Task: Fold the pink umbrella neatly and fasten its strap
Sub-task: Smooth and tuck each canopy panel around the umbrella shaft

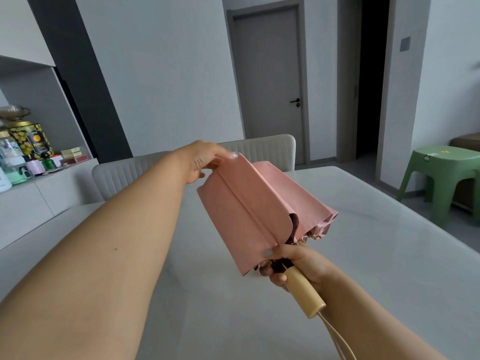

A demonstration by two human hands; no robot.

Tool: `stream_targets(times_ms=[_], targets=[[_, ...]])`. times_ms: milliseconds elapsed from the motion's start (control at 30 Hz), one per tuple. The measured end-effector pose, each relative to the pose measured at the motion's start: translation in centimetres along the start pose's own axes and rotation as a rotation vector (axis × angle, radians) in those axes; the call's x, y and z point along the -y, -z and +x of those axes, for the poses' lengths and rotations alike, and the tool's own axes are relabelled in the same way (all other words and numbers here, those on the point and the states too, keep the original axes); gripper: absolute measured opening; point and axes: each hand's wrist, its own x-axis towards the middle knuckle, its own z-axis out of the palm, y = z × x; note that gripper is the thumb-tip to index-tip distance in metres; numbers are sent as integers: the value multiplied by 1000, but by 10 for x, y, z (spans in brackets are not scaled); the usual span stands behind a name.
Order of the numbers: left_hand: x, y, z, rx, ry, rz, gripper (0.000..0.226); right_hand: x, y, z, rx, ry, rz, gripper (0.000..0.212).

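Pink umbrella hangs above the desk: your left hand pinches its top, your right hand grips its handle.

The collapsed pink fabric umbrella hangs above the pale stone-topped table, its cream cylindrical handle nearest the camera in the right hand, the left hand at its far end. Two pale ribbed upholstered chairs stand behind the table. A low white sideboard carrying tins and bottles lies far left; a green plastic stool stands right; a grey closed door is behind the chairs
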Motion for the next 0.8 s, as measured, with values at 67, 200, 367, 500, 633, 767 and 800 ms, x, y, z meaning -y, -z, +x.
stream_targets(times_ms=[67,200,367,500,633,767,800], targets=[[5,-3,1,-2,-70,-102,21,0,-2,-1,-5,-6,-3,8],[7,-7,2,-4,-156,-299,29,0,-3,-2,25,-17,-23,5],[10,-9,3,28,-152,-312,39,-2,-1,3,33,12,-14,19],[5,-3,0,105,-93,-416,39,-1,0,4,30,26,-30,17],[3,-4,4,-3,-85,-347,11,-3,1,2,45,21,-52,18],[4,-6,9,-110,-149,-457,25,-6,3,6,58,39,-40,25],[4,-5,9,-120,-159,-519,19,-6,3,7,67,47,-37,24]])
